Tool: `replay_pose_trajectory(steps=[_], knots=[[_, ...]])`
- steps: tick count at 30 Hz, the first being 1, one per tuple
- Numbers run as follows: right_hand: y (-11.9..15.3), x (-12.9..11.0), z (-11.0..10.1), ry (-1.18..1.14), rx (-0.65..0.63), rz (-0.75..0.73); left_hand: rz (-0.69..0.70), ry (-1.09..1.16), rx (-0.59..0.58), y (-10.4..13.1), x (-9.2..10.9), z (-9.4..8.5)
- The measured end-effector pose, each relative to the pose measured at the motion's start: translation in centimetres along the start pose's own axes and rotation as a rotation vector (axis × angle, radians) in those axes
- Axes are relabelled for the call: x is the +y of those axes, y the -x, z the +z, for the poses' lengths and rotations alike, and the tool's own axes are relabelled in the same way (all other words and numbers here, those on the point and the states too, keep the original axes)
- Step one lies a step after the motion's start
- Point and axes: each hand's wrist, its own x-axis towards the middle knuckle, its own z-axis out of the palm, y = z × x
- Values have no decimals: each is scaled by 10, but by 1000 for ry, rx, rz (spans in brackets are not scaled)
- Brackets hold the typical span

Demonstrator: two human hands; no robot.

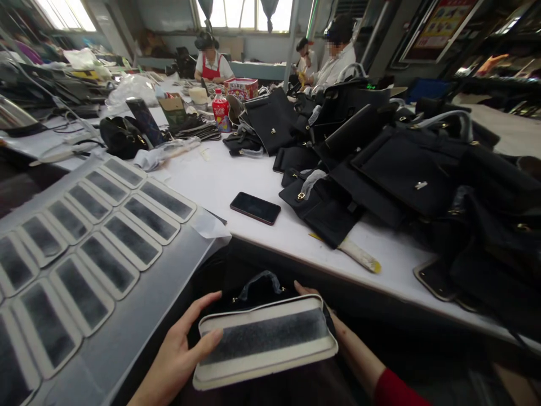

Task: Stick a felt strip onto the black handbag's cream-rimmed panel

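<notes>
left hand (pixel 177 352) grips padded panel (pixel 265 341) at 6 o'clock | right hand (pixel 327 316) behind it | phone (pixel 255 207) centre | black bags (pixel 406 169) at 3 o'clock

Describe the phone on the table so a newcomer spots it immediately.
Start at the long white table. Between the grey board of padded strips and the heap of black bags, the phone lies flat, screen dark. It alone is thin, glossy and without buckles.

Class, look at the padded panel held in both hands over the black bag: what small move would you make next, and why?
Probably lower the padded panel onto the black bag beneath it. The left hand clasps its near-left end, the right hand is mostly hidden behind its far end, and the panel hovers tilted just above the bag. Similar panels lie in rows on the grey sheet at left.
</notes>
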Motion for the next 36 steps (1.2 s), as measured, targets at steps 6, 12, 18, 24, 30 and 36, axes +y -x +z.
replay_pose_trajectory(steps=[6,12,18,24,30,36], knots=[[12,-54,-23,210,-79,-325,168,-384,-101,-23,66,19],[76,-128,-8,715,-407,-917,82,-446,-217,-35,74,26],[75,-132,39,1277,-535,-1149,70,-431,-203,-35,71,26],[65,-141,55,1142,-554,-991,77,-447,-244,-34,68,24],[33,-128,14,725,-502,-538,226,-609,-278,-30,74,33],[-16,-42,-10,515,-359,18,432,-477,-393,-38,82,62]])
